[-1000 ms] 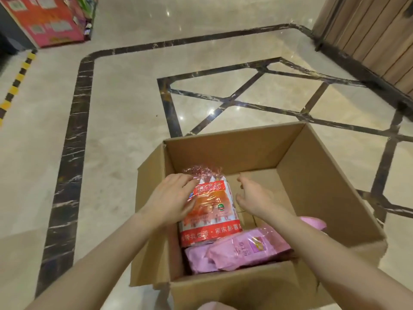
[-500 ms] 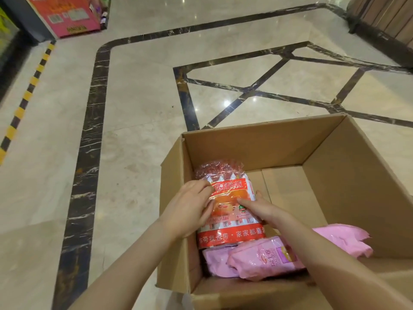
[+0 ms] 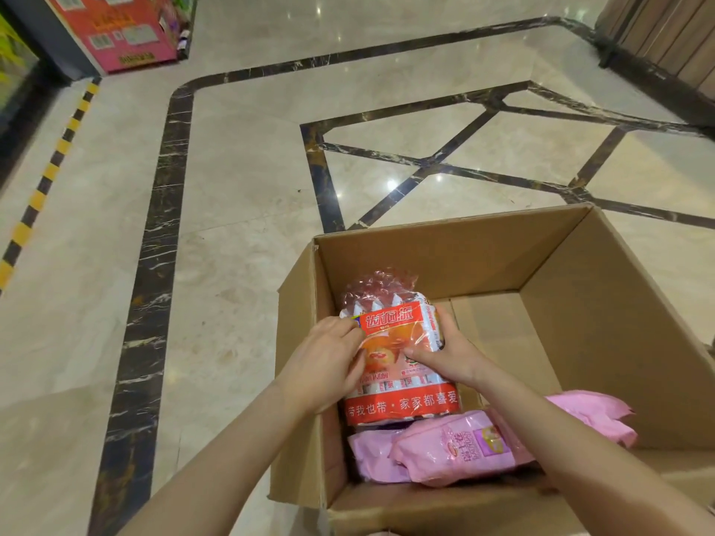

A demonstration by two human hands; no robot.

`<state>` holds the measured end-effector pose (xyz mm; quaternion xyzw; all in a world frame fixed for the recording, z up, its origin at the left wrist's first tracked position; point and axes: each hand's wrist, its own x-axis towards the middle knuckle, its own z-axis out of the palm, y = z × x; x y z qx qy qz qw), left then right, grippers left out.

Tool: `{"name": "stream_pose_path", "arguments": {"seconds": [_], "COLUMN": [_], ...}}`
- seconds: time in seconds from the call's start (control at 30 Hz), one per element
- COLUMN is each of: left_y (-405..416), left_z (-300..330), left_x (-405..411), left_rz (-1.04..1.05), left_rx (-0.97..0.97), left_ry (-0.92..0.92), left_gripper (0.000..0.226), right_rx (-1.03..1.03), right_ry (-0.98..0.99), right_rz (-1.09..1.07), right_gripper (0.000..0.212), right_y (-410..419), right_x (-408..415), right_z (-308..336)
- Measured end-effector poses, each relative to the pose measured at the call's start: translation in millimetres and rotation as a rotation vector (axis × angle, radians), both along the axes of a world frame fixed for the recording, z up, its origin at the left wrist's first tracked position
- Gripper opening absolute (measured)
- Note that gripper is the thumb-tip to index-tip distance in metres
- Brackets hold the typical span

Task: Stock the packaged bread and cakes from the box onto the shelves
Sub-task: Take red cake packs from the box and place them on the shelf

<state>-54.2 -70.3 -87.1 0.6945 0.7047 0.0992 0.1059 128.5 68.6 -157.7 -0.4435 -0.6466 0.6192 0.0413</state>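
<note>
An open cardboard box [image 3: 603,342] stands on the marble floor in front of me. Inside, at its left, a red and orange cake package [image 3: 402,404] with clear plastic at the top stands upright. My left hand [image 3: 325,365] grips its left side and my right hand [image 3: 449,357] grips its right side, thumb across the front. Below it lie pink bread packages [image 3: 456,450] against the box's near wall, partly under my right forearm.
A red and pink display stand [image 3: 120,29] sits at the far left, beside a yellow-black floor stripe [image 3: 42,179]. A wooden slatted wall [image 3: 669,36] runs along the far right. The box's right half shows bare cardboard bottom.
My right hand has closed round the package's right side, and my left hand has taken hold of the left. The view has shifted so the box sits further right.
</note>
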Motion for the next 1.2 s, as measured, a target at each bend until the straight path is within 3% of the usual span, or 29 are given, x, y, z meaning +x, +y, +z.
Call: {"name": "stream_pose_path", "arguments": {"seconds": [0.2, 0.33, 0.5, 0.7, 0.8, 0.9, 1.2], "left_y": [0, 6, 17, 47, 59, 68, 74], "left_z": [0, 0, 3, -25, -51, -71, -114], "left_x": [-1, 1, 15, 33, 33, 36, 36], "left_rz": [-0.041, -0.076, 0.007, 0.336, 0.507, 0.693, 0.893], "left_rx": [-0.005, -0.015, -0.225, -0.542, -0.635, -0.652, -0.671], "left_ry": [0.084, 0.199, 0.396, -0.094, -0.239, -0.376, -0.415], "left_gripper": [0.033, 0.015, 0.037, 0.055, 0.070, 0.089, 0.092], "right_rx": [0.076, 0.118, 0.141, 0.154, 0.193, 0.172, 0.175], "right_ry": [0.064, 0.131, 0.192, 0.195, 0.179, 0.194, 0.216], "right_rz": [-0.047, -0.117, -0.169, -0.191, -0.210, -0.232, -0.205], "right_gripper": [0.074, 0.071, 0.070, 0.068, 0.080, 0.079, 0.075], "right_y": [11, 19, 29, 34, 35, 34, 32], "right_x": [26, 49, 70, 91, 97, 101, 106], "right_z": [29, 60, 92, 112, 118, 121, 115]}}
